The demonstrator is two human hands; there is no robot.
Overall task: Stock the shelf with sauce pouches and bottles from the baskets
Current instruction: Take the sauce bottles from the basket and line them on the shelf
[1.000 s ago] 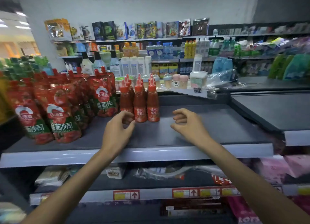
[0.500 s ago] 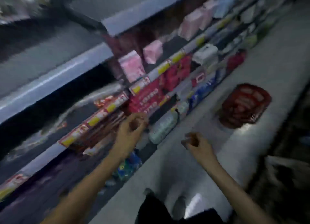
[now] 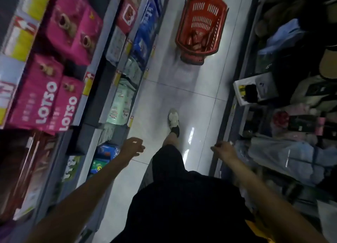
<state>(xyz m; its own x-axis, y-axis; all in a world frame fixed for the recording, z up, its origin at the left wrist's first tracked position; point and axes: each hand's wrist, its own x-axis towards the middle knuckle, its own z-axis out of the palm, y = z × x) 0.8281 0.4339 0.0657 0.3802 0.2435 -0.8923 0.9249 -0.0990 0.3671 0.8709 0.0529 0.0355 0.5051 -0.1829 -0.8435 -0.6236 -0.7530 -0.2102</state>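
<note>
A red plastic slatted shopping basket (image 3: 204,7) sits on the glossy white tiled floor (image 3: 200,97) at about twelve o'clock from the person, well apart from both hands. Reddish sauce packs (image 3: 197,40) lie in its bottom, too blurred to tell pouch from bottle. The left hand (image 3: 132,148) hangs out at ten o'clock, fingers loosely curled, with nothing in it. The right hand (image 3: 223,149) is out at two o'clock, fingers slack and bent inward, also empty as far as I can see. Between them a pale lace-up sneaker (image 3: 173,118) is planted forward on the tiles. At nine o'clock runs grey metal shelving (image 3: 80,113) holding bright pink cardboard boxes (image 3: 45,100) printed LOTSO. Dim, cluttered racks line the three o'clock side.
</note>
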